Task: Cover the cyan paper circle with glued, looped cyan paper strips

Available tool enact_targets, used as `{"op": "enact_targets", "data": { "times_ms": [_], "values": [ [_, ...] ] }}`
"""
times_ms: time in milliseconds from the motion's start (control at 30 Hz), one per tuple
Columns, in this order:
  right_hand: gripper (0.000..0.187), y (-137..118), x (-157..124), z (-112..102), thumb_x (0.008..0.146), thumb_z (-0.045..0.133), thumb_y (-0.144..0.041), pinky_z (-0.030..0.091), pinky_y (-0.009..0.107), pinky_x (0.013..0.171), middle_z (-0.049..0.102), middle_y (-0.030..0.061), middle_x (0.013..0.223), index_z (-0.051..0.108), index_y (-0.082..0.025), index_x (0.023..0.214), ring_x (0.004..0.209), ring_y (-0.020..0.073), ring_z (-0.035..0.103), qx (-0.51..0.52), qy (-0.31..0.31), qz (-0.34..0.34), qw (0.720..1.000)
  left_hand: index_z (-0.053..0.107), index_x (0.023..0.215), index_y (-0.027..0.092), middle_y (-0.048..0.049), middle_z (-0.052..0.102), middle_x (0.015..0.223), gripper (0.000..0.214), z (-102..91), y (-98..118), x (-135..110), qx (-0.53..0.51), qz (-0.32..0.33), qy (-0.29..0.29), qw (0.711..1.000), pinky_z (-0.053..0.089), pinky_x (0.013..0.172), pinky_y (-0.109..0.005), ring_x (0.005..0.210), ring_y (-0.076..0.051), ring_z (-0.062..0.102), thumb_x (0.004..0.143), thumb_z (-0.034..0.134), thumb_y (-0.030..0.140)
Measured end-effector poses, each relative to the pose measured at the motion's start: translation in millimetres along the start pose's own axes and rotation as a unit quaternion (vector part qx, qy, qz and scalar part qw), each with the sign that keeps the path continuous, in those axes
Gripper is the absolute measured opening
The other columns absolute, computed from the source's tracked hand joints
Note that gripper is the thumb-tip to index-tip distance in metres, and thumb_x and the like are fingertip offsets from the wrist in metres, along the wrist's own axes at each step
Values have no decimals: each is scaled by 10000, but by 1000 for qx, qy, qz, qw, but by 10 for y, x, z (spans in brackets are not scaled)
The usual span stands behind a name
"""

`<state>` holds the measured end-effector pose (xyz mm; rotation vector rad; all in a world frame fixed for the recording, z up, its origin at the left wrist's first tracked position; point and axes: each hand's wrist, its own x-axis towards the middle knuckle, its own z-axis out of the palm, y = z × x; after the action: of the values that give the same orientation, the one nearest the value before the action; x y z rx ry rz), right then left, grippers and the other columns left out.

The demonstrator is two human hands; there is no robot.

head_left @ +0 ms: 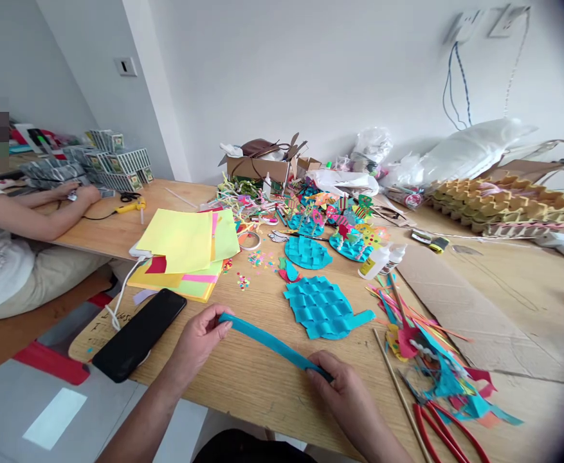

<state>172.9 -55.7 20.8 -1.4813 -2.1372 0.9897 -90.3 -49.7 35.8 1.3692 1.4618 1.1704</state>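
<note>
A narrow blue paper strip (269, 344) stretches between my two hands above the table's front edge. My left hand (199, 341) pinches its left end between thumb and fingers. At the other end, my right hand (337, 382) grips the strip, whose tip is partly hidden by the fingers. Just beyond lies a woven blue paper piece (318, 305) with curved strips across it and one strip sticking out to the right. Behind that is a smaller woven blue oval (307, 251). Left of my left hand lies a black phone (139, 331).
Coloured paper sheets (175, 238) are stacked at left. White glue bottles (374, 262), paper scraps (455, 373), a wooden stick (400, 392) and red-handled pliers (448, 427) lie at right. Egg trays (508, 202) stand at the back right. Another person's hands (81, 193) work at the far left.
</note>
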Motion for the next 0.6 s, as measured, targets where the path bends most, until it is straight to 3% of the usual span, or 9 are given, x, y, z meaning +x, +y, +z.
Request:
{"op": "enact_targets", "data": {
  "times_ms": [300, 467, 600],
  "values": [
    [223, -16, -20, 117, 844, 397, -112, 420, 308, 740, 590, 75, 853, 608, -164, 795, 835, 206, 535, -176, 25, -18, 984, 595, 738, 206, 20, 595, 650, 141, -39, -246, 9, 198, 9, -37, 980, 421, 547, -227, 573, -141, 542, 704, 474, 272],
    [186, -61, -20, 90, 815, 467, -94, 420, 304, 788, 598, 71, 906, 631, -170, 859, 884, 207, 527, -178, 20, -5, 984, 623, 833, 213, -11, 672, 823, 219, -31, -272, 15, 212, 39, -52, 975, 475, 656, -257, 671, -159, 613, 685, 466, 248],
    [177, -42, -46, 3, 795, 504, -111, 413, 291, 806, 599, 63, 922, 640, -181, 882, 905, 200, 527, -163, 27, 2, 986, 638, 789, 222, -17, 675, 849, 204, -34, -265, 43, 224, 75, -62, 970, 485, 711, -268, 764, -173, 620, 687, 463, 245]
  ]
}}
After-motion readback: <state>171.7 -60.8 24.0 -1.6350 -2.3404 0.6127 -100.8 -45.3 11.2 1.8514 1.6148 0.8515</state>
